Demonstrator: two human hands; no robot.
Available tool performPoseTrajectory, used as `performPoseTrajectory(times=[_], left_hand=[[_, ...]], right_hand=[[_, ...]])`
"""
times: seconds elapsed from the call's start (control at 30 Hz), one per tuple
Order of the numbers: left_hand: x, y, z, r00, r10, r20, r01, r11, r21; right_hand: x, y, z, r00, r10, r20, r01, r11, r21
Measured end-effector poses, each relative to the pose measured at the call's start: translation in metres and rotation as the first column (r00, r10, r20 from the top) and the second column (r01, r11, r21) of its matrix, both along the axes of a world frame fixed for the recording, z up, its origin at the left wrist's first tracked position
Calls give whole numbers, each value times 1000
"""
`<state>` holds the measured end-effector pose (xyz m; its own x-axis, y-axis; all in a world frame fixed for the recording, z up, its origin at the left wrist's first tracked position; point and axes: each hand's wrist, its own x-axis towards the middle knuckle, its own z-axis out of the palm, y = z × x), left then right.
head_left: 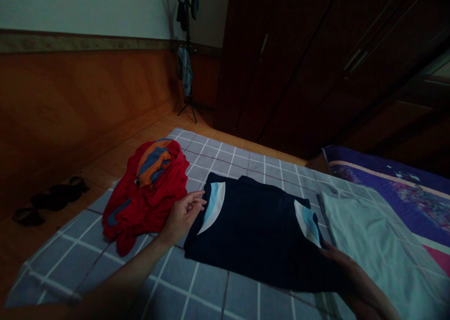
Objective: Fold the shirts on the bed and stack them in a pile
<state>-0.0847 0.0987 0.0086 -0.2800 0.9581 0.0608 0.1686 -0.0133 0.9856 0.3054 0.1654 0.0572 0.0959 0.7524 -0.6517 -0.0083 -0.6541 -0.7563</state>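
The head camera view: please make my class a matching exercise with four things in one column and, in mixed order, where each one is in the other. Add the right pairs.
Things
1. Navy garment
2. Red garment
3. Pale cloth
4. Coat stand

Places
A. Upright on the floor
B. Between the left hand and the right hand
C. Just right of the navy garment
D. Crumpled, left of the navy garment

Right pairs: 1-B, 2-D, 3-C, 4-A
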Motion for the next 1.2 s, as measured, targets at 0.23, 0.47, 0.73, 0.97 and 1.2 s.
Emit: performPoseTrajectory(times=[0.23, 0.47, 0.73, 0.97, 1.2], left_hand=[[-9, 6, 8, 982, -21, 189, 42, 993, -108], [-15, 10, -7, 985, -32, 170, 62, 982, -178], [-11, 13, -16, 996, -91, 20, 93, 990, -110], [-3, 23, -23, 967, -52, -248, 13, 987, -158], [12, 9, 9, 792, 30, -610, -7, 999, 41]], right_hand=[[-126, 19, 39, 949, 314, -19, -296, 913, 281], [-255, -30, -1, 475, 640, 604, -871, 442, 216], [-227, -77, -1, 162, 416, 895, -986, 111, 127], [-217, -110, -27, 135, 254, 958, -982, -93, 163], [-186, -115, -33, 209, 205, 956, -931, -257, 258]])
